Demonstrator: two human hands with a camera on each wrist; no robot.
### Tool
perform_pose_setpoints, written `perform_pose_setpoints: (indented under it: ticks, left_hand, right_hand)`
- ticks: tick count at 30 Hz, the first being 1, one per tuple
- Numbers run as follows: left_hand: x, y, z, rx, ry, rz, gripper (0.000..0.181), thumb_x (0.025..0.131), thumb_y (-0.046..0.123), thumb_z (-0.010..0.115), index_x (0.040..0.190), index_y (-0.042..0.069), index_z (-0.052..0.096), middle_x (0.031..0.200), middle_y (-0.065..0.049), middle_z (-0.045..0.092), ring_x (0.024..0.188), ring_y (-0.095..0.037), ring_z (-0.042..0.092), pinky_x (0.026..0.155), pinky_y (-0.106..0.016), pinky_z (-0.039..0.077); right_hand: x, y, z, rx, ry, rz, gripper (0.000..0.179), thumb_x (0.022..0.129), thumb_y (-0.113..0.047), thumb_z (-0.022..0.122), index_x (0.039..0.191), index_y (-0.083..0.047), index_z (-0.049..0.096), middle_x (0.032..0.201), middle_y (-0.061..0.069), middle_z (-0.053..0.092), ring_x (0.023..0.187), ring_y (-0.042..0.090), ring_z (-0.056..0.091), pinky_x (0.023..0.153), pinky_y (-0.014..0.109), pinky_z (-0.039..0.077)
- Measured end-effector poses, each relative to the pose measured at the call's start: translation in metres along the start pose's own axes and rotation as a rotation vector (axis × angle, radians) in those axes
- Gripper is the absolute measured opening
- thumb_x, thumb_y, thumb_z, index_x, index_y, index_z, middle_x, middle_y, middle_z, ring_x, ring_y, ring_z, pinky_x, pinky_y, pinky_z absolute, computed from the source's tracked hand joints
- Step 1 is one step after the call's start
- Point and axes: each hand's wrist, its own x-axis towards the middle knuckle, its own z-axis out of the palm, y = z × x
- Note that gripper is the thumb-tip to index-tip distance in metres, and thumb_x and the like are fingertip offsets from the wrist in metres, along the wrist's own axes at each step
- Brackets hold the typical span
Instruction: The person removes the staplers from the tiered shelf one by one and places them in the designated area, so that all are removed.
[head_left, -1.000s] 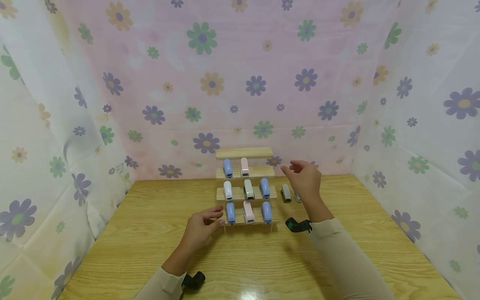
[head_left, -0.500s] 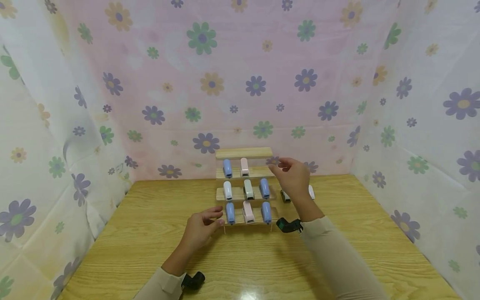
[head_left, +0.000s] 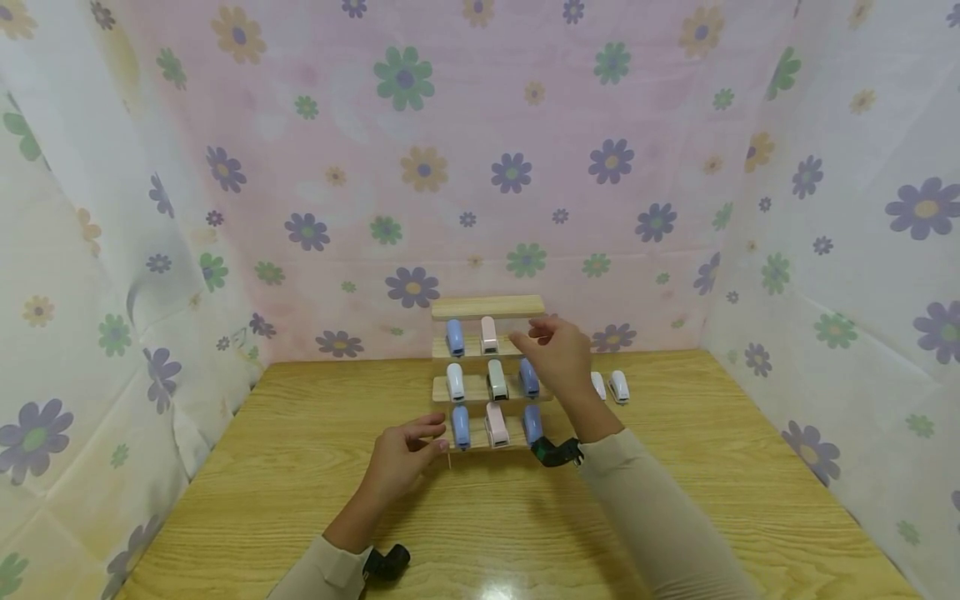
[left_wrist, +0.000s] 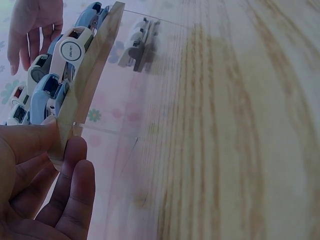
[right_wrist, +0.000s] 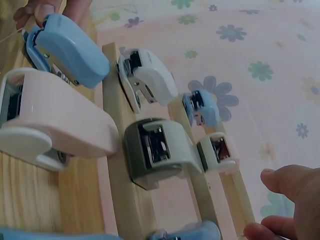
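Note:
A stepped wooden display rack (head_left: 487, 308) carries several small staplers in the head view, among them a pink stapler (head_left: 489, 333), a pale green stapler (head_left: 497, 379) and a blue stapler (head_left: 461, 425). My left hand (head_left: 405, 454) pinches the left end of the lowest shelf; in the left wrist view the thumb (left_wrist: 30, 140) lies on one side and fingers on the other. Over the second shelf from the top, my right hand (head_left: 558, 354) reaches beside the pink stapler. Nothing shows between its thumb (right_wrist: 280, 181) and fingers in the right wrist view. Whether it touches the shelf I cannot tell.
Two white staplers, one the outer stapler (head_left: 618, 387), stand on the wooden table (head_left: 300, 483) right of the rack. The top shelf bears no stapler. Flowered cloth (head_left: 465, 167) encloses the table at the back and both sides.
My right hand has moved left, from above the staplers on the table to over the rack's second shelf from the top. The left hand has stayed at the lowest shelf.

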Motion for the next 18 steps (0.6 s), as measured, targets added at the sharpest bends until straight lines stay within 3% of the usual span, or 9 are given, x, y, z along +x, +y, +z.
perform_pose_setpoints:
  ticks: [5, 10, 13, 18]
  left_hand:
    - [0.000, -0.001, 0.000, 0.002, -0.001, 0.002, 0.023, 0.091, 0.017, 0.082, 0.113, 0.010, 0.081, 0.132, -0.001, 0.072, 0.118, -0.024, 0.070, 0.082, -0.020, 0.059]
    - [0.000, 0.000, 0.000, 0.004, -0.003, 0.008, 0.023, 0.091, 0.017, 0.082, 0.113, 0.010, 0.081, 0.132, -0.002, 0.072, 0.119, -0.025, 0.070, 0.081, -0.016, 0.057]
    - [0.000, 0.001, 0.001, 0.001, -0.002, 0.009, 0.023, 0.091, 0.015, 0.082, 0.112, 0.008, 0.081, 0.132, -0.003, 0.072, 0.117, -0.025, 0.070, 0.079, -0.016, 0.057]
    - [0.000, 0.002, 0.001, 0.003, 0.001, -0.012, 0.023, 0.091, 0.015, 0.082, 0.113, 0.009, 0.081, 0.133, -0.002, 0.072, 0.113, -0.024, 0.072, 0.076, -0.017, 0.057]
  right_hand:
    - [-0.002, -0.008, 0.008, -0.029, -0.046, -0.012, 0.053, 0.090, -0.049, 0.079, 0.130, -0.013, 0.073, 0.112, 0.005, 0.076, 0.108, 0.028, 0.069, 0.087, 0.046, 0.061]
    - [-0.006, -0.014, 0.015, -0.169, -0.083, -0.018, 0.060, 0.089, -0.057, 0.077, 0.133, -0.017, 0.072, 0.110, 0.001, 0.077, 0.096, 0.023, 0.072, 0.076, 0.041, 0.059]
    - [-0.007, -0.014, 0.022, -0.229, -0.080, -0.024, 0.062, 0.088, -0.062, 0.075, 0.133, -0.020, 0.071, 0.110, -0.003, 0.078, 0.092, 0.020, 0.072, 0.089, 0.049, 0.051]
    - [-0.006, -0.013, 0.030, -0.265, -0.080, -0.034, 0.069, 0.085, -0.071, 0.071, 0.133, -0.021, 0.071, 0.111, -0.006, 0.078, 0.094, 0.018, 0.071, 0.096, 0.062, 0.038]
